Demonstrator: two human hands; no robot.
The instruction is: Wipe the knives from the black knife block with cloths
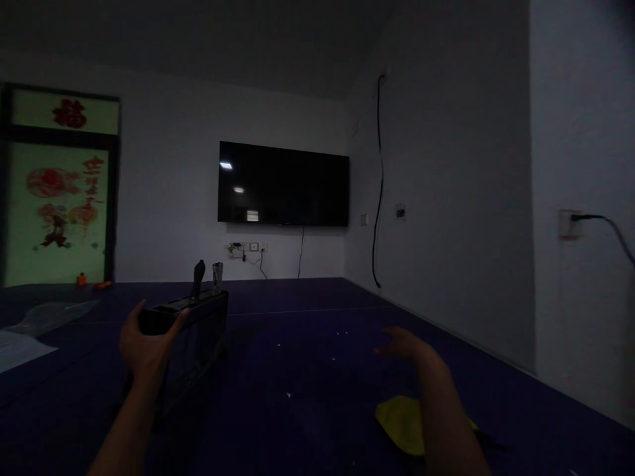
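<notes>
My left hand (146, 344) grips the near upper end of a long dark box (198, 337), thumb on one side and fingers on the other. A black handle (198, 279) and a shorter, shiny grey-patterned piece (217, 276) stand up from the top of the box. The picture is too dark to show what kind of box it is. My right hand (401, 345) is out over the dark blue-purple surface with fingers apart and nothing in them. Beneath my right forearm lies a yellow thing (401, 423), partly hidden by the arm.
Small white scraps (288, 395) lie on the dark surface (307, 370). Clear plastic film (52, 316) and a white sheet (22, 350) are at the left, with orange items (82, 279) farther back. A television (282, 185) hangs on the far wall; a black cable (379, 218) runs down the right wall.
</notes>
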